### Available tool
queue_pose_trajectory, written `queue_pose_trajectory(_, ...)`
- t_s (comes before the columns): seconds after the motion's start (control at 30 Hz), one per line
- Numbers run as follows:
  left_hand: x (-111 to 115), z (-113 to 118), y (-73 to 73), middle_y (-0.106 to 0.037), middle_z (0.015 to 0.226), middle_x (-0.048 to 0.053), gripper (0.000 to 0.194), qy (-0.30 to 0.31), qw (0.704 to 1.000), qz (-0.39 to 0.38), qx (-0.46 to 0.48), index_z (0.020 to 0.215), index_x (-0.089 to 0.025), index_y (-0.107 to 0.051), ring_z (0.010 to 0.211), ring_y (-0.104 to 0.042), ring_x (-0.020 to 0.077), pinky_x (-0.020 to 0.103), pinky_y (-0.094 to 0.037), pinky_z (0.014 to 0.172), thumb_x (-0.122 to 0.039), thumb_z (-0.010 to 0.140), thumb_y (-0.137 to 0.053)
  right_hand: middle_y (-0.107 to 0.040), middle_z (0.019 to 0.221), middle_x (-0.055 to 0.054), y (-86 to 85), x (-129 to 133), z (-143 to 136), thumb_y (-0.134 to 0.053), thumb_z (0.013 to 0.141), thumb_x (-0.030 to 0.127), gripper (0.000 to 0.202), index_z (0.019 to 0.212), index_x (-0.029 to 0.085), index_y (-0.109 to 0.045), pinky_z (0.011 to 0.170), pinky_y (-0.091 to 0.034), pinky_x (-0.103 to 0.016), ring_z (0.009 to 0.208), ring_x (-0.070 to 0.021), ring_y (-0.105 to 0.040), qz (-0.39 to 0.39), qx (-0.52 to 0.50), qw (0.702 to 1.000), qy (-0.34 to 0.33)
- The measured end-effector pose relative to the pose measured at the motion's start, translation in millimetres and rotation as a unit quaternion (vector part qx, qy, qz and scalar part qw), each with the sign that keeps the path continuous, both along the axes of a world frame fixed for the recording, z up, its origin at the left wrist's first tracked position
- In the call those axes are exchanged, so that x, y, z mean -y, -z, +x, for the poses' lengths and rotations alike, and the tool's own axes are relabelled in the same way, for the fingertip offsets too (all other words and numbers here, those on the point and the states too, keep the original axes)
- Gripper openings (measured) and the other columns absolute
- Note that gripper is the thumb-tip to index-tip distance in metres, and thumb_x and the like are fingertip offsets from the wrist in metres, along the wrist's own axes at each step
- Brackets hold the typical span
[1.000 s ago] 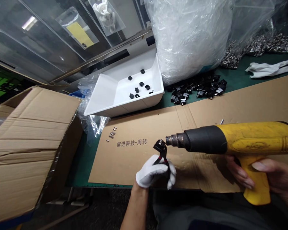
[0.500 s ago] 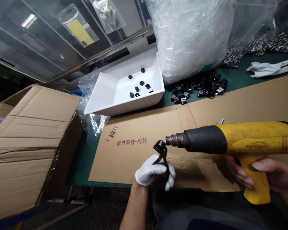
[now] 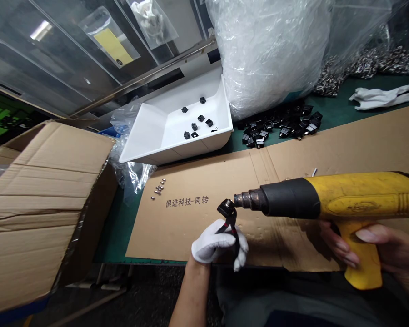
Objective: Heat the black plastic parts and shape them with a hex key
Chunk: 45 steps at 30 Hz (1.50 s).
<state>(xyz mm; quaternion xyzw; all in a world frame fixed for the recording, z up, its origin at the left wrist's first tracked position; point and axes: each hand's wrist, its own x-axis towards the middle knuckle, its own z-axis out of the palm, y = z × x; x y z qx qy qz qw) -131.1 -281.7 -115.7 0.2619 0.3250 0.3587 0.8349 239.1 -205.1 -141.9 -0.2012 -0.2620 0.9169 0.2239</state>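
Note:
My left hand (image 3: pixel 214 243), in a white glove, is closed around the handles of dark pliers (image 3: pixel 232 225). The jaws of the pliers grip a small black part (image 3: pixel 226 207) with a shiny metal piece on it. My bare right hand (image 3: pixel 371 245) wraps round the grip of a yellow heat gun (image 3: pixel 361 195). The gun's stepped metal nozzle (image 3: pixel 247 200) points left, right beside the metal piece; whether they touch I cannot tell. Several small metal pins (image 3: pixel 159 188) lie on the cardboard sheet (image 3: pixel 191 227) to the left.
A white bin (image 3: pixel 177 152) holds several black parts. More black parts (image 3: pixel 279 125) are heaped beside it, before a large plastic bag (image 3: pixel 276 50). At back right are a bag of metal pieces (image 3: pixel 364 66) and a white glove (image 3: pixel 383 96). A cardboard box (image 3: pixel 44 204) stands left.
Both hands hold nearly the same pose, with the nozzle still at the black part. The view has shifted very slightly.

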Motion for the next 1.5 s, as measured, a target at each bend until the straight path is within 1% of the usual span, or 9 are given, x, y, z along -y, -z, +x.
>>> queue_pose_trajectory(0.33, -1, 0, 0.7, -0.075, 0.068, 0.018, 0.041, 0.013, 1.0, -0.003, 0.006, 0.088, -0.002, -0.077, 0.049, -0.069, 0.0235, 0.03, -0.052, 0.047, -0.042, 0.081, -0.075, -0.064, 0.078, -0.01, -4.7, 0, -1, -0.067, 0.078, 0.044, 0.04, 0.107, 0.017, -0.075, 0.06, -0.046, -0.031, 0.062, -0.019, -0.057, -0.002, -0.007, 1.0, 0.002)
queue_pose_trajectory(0.43, 0, -1, 2.4, -0.075, 0.069, 0.018, 0.041, 0.016, 1.0, -0.012, 0.011, 0.09, -0.002, -0.077, 0.05, -0.069, 0.024, 0.03, -0.053, 0.047, -0.042, 0.081, -0.075, -0.064, 0.079, -0.01, -3.3, 0, 0, -0.067, 0.079, 0.043, 0.04, 0.109, 0.017, -0.074, 0.061, -0.048, -0.03, 0.063, -0.0187, -0.058, -0.016, -0.011, 1.0, 0.005)
queue_pose_trajectory(0.6, 1, -2, 4.6, -0.076, 0.072, 0.018, 0.04, 0.017, 0.999, -0.021, 0.023, 0.094, -0.001, -0.077, 0.053, -0.071, 0.0243, 0.03, -0.053, 0.049, -0.039, 0.081, -0.075, -0.064, 0.081, -0.01, 1.7, -1, 1, -0.067, 0.08, 0.044, 0.042, 0.11, 0.015, -0.074, 0.06, -0.05, -0.03, 0.062, -0.0188, -0.06, 0.008, -0.003, 1.0, 0.001)
queue_pose_trajectory(0.73, 1, -3, 4.6, -0.076, 0.072, 0.019, 0.04, 0.021, 0.999, -0.026, 0.021, 0.092, -0.001, -0.077, 0.053, -0.071, 0.0242, 0.03, -0.053, 0.05, -0.04, 0.081, -0.076, -0.063, 0.081, -0.01, 0.8, -1, 1, -0.067, 0.079, 0.044, 0.044, 0.112, 0.015, -0.074, 0.058, -0.048, -0.029, 0.062, -0.0179, -0.058, 0.004, -0.004, 1.0, 0.009)
queue_pose_trajectory(0.93, 1, -2, 4.1, -0.075, 0.071, 0.018, 0.041, 0.021, 0.999, -0.026, 0.015, 0.091, -0.001, -0.076, 0.052, -0.07, 0.0236, 0.03, -0.052, 0.049, -0.041, 0.08, -0.076, -0.062, 0.079, -0.01, -2.7, -1, 0, -0.066, 0.078, 0.045, 0.04, 0.105, 0.017, -0.074, 0.059, -0.047, -0.032, 0.061, -0.0193, -0.056, 0.014, 0.004, 1.0, -0.002)
queue_pose_trajectory(1.17, 0, -2, 3.9, -0.075, 0.072, 0.018, 0.04, 0.024, 0.999, -0.016, 0.018, 0.092, -0.002, -0.076, 0.052, -0.07, 0.0232, 0.03, -0.053, 0.049, -0.04, 0.082, -0.075, -0.059, 0.078, -0.008, -8.7, -1, -4, -0.065, 0.08, 0.045, 0.038, 0.101, 0.014, -0.073, 0.059, -0.044, -0.029, 0.062, -0.0173, -0.053, 0.009, -0.011, 1.0, -0.01)
queue_pose_trajectory(1.23, 0, -2, 3.9, -0.076, 0.072, 0.018, 0.04, 0.023, 0.999, -0.018, 0.018, 0.093, -0.001, -0.076, 0.053, -0.07, 0.0234, 0.03, -0.053, 0.05, -0.04, 0.082, -0.075, -0.059, 0.077, -0.008, -9.2, 0, -4, -0.065, 0.08, 0.045, 0.037, 0.099, 0.014, -0.073, 0.059, -0.044, -0.029, 0.062, -0.0173, -0.053, 0.011, -0.013, 1.0, -0.009)
queue_pose_trajectory(1.37, 1, -3, 4.6, -0.076, 0.073, 0.019, 0.04, 0.023, 0.999, -0.02, 0.018, 0.093, -0.001, -0.076, 0.053, -0.071, 0.024, 0.03, -0.053, 0.05, -0.04, 0.082, -0.075, -0.06, 0.079, -0.008, -8.6, -1, -3, -0.065, 0.08, 0.045, 0.039, 0.103, 0.016, -0.073, 0.06, -0.045, -0.03, 0.062, -0.0176, -0.054, 0.014, -0.012, 1.0, -0.01)
queue_pose_trajectory(1.5, 1, -3, 5.5, -0.076, 0.073, 0.019, 0.04, 0.017, 0.999, -0.024, 0.018, 0.094, -0.001, -0.076, 0.054, -0.071, 0.0242, 0.031, -0.053, 0.05, -0.039, 0.082, -0.075, -0.059, 0.076, -0.009, -7.9, -2, -4, -0.065, 0.079, 0.046, 0.037, 0.097, 0.015, -0.074, 0.059, -0.044, -0.03, 0.061, -0.0181, -0.053, 0.017, -0.003, 1.0, -0.02)
